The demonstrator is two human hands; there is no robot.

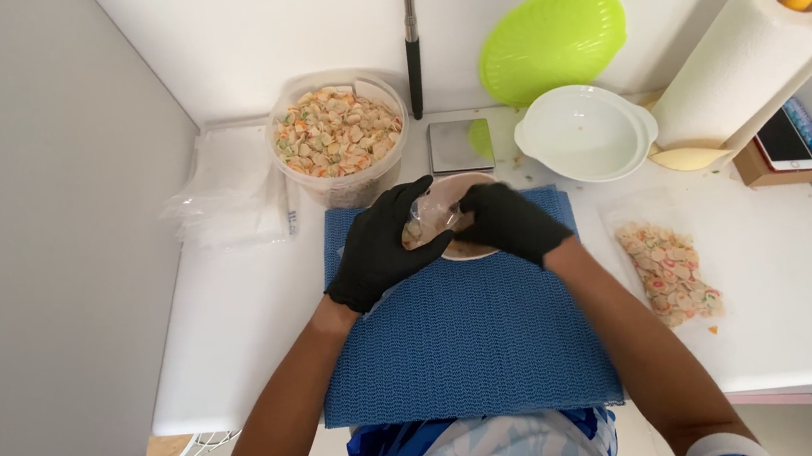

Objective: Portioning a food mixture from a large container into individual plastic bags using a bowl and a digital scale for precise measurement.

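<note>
White table (234, 316) against white walls carries a blue mat (468, 342), where both gloved hands (383, 245) (511, 222) clasp a small clear bag (428, 221).

Bright, even overhead light floods your white table (234, 316); shadows stay soft and short. Your gloved hands blur slightly, and wide-angle distortion bends the frame's edges.

Small clear plastic bag (428, 220), partly filled with pale, speckled snack pieces, crumpled, held above a round bowl (473, 243) on the blue mat (467, 332).
</note>
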